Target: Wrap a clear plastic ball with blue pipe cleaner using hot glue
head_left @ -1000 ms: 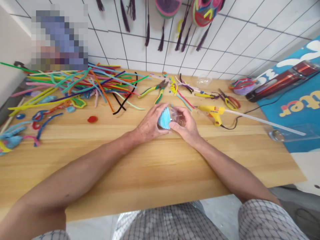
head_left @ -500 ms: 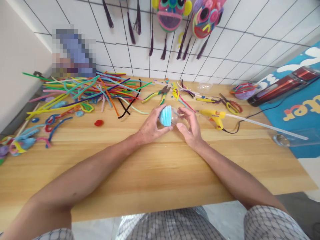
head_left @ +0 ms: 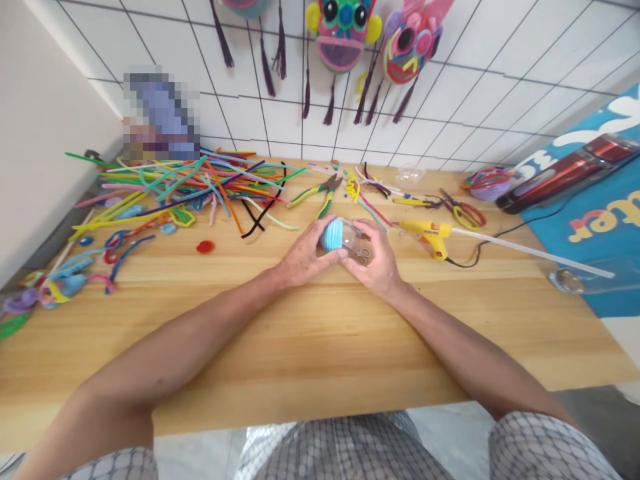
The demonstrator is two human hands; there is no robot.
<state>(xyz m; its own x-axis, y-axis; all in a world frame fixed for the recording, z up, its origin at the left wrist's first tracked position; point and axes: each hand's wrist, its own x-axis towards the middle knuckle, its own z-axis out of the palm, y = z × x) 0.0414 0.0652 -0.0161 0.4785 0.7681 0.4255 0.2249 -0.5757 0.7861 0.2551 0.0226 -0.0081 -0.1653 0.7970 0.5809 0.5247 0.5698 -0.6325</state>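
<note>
A clear plastic ball [head_left: 350, 239], its left half wrapped in light-blue pipe cleaner [head_left: 331, 234], is held between both hands just above the wooden table [head_left: 320, 333]. My left hand [head_left: 305, 253] curls round the blue-wrapped side, thumb underneath. Fingers of my right hand [head_left: 376, 257] are closed over the clear side. A small metal ring shows through the clear half.
A heap of coloured pipe cleaners [head_left: 180, 180] covers the back left. Pliers [head_left: 320, 190], scissors [head_left: 463, 210] and a yellow glue gun [head_left: 430, 235] with a long glue stick [head_left: 535, 251] lie behind and right of the hands. Pipe-cleaner masks [head_left: 345, 30] hang on the tiled wall.
My right hand, which had opened away from the ball half a second ago, has closed back onto its clear side. The view has tilted up a little.
</note>
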